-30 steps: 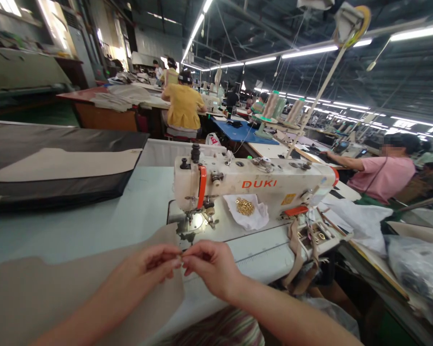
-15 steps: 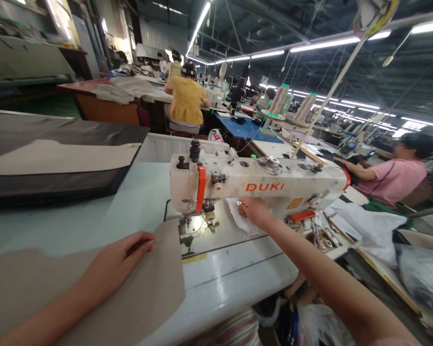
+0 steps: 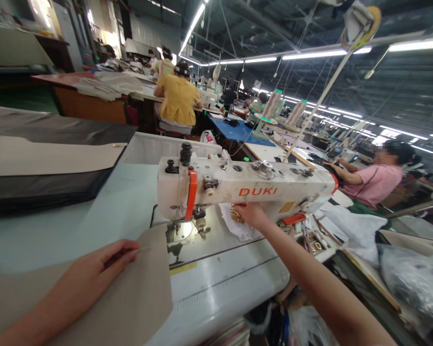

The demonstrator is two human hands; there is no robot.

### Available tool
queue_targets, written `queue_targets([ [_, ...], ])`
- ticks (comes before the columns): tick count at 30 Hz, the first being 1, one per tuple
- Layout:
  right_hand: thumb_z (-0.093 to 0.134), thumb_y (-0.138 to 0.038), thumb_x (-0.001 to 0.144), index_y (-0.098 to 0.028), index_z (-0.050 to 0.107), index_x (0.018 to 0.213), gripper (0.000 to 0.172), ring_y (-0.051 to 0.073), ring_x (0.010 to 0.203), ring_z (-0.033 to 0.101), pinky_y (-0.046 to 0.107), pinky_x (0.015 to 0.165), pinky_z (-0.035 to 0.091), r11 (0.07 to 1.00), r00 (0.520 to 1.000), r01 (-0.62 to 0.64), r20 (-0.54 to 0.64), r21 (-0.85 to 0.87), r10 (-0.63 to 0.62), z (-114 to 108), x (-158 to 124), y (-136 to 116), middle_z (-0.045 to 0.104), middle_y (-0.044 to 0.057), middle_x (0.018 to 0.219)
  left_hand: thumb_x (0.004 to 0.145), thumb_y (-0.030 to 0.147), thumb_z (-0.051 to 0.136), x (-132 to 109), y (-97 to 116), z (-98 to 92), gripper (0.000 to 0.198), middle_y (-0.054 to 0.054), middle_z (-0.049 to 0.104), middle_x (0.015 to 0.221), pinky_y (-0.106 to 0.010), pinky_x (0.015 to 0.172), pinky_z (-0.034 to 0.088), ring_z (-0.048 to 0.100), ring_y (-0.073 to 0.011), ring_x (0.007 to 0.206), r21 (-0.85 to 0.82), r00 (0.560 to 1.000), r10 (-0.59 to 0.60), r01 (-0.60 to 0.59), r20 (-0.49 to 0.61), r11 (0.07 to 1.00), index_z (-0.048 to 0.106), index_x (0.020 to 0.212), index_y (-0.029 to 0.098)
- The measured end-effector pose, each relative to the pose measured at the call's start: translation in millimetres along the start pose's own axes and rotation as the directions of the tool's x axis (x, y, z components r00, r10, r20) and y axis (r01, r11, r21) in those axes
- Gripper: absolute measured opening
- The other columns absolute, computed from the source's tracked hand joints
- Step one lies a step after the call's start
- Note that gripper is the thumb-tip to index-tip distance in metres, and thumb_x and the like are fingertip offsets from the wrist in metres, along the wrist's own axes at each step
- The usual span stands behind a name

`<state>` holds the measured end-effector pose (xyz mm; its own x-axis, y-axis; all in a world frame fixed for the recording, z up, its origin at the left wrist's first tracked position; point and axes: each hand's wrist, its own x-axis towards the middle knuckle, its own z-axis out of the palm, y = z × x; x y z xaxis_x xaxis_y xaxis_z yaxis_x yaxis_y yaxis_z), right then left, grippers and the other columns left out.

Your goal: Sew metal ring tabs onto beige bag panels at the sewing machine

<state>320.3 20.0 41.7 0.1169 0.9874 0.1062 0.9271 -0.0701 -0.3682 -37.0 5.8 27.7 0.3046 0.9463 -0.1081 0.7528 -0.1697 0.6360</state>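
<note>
A beige, leather-like panel (image 3: 144, 288) lies on the table in front of the sewing machine (image 3: 252, 185). My left hand (image 3: 104, 266) rests on it, thumb and forefinger pinched at a thin pale strip on its surface. My right hand (image 3: 252, 215) reaches under the machine's arm, fingers drawn together at a heap of gold-coloured metal pieces (image 3: 237, 216). What those fingertips grip, if anything, is too small to tell. Under the heap is a crumpled white bag or cloth (image 3: 243, 233) on the machine bed. The needle area is to the left of my right hand.
Black sheet material (image 3: 57, 190) with another beige panel (image 3: 54, 156) lies at the left. An open box (image 3: 315, 242) with gold rings stands right of the machine, near white and clear plastic bags (image 3: 409, 274). Co-workers sit ahead and at the right (image 3: 377, 182).
My right hand has moved onto the gold pieces, its fingers now lower in the heap. The left hand keeps its pinch on the panel. The whole view has shifted slightly.
</note>
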Motion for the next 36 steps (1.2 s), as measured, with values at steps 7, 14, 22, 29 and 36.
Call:
queue_targets([
  [7, 0.063, -0.037, 0.075, -0.021, 0.071, 0.082, 0.019, 0.019, 0.071, 0.068, 0.03, 0.067, 0.052, 0.833, 0.998, -0.058, 0.04, 0.55, 0.043, -2.6, -26.9, -2.2, 0.072, 0.001, 0.075, 0.073, 0.053, 0.043, 3.9, -3.3, 1.8, 0.036, 0.003, 0.072, 0.083, -0.028, 0.076, 0.045, 0.064, -0.0226, 0.08, -0.005, 1.0, 0.02, -0.02, -0.007, 1.0, 0.064, 0.084, 0.026],
  [14, 0.067, -0.05, 0.068, -0.019, 0.069, 0.082, 0.034, 0.018, 0.062, 0.068, 0.029, 0.059, 0.053, 0.524, 0.962, -0.167, 0.254, 0.835, -0.099, 24.6, -85.5, -58.7, 0.071, 0.003, 0.072, 0.075, 0.05, 0.045, -5.5, 4.5, 4.1, 0.035, -0.001, 0.071, 0.079, -0.028, 0.073, 0.046, 0.063, -0.0225, 0.077, -0.12, 0.994, 0.109, -0.112, -0.029, 0.986, 0.064, 0.082, 0.022],
  [22, 0.081, -0.036, 0.05, -0.015, 0.067, 0.074, 0.035, 0.017, 0.064, 0.068, 0.029, 0.066, 0.053, 0.204, 0.844, -0.488, 0.518, 0.849, -0.137, 55.3, -98.5, -123.3, 0.071, 0.004, 0.07, 0.073, 0.043, 0.055, -33.0, 21.9, 14.7, 0.027, 0.001, 0.064, 0.067, -0.026, 0.062, 0.045, 0.057, -0.0165, 0.063, -0.43, 0.997, 0.071, -0.055, 0.02, 0.901, 0.065, 0.08, 0.019],
  [29, 0.076, -0.032, 0.058, -0.017, 0.068, 0.078, 0.027, 0.02, 0.072, 0.069, 0.034, 0.074, 0.053, 0.257, 0.895, -0.381, 0.424, 0.888, -0.137, 60.6, -93.9, -136.7, 0.072, 0.003, 0.073, 0.071, 0.04, 0.056, -40.2, 27.6, 17.6, 0.023, 0.003, 0.062, 0.063, -0.025, 0.057, 0.043, 0.055, -0.0147, 0.058, -0.525, 1.0, -0.004, -0.005, -0.015, 0.851, 0.064, 0.076, 0.018],
  [36, 0.063, -0.026, 0.074, -0.022, 0.068, 0.097, 0.023, 0.02, 0.082, 0.068, 0.033, 0.079, 0.052, 0.429, 0.992, 0.016, 0.04, 0.903, -0.122, 64.5, -113.1, -143.5, 0.072, 0.003, 0.089, 0.075, 0.035, 0.052, -54.9, 37.3, 18.0, 0.019, 0.002, 0.064, 0.065, -0.025, 0.06, 0.043, 0.058, -0.0164, 0.063, -0.37, 0.987, 0.046, -0.102, -0.156, 0.923, 0.065, 0.075, 0.021],
])
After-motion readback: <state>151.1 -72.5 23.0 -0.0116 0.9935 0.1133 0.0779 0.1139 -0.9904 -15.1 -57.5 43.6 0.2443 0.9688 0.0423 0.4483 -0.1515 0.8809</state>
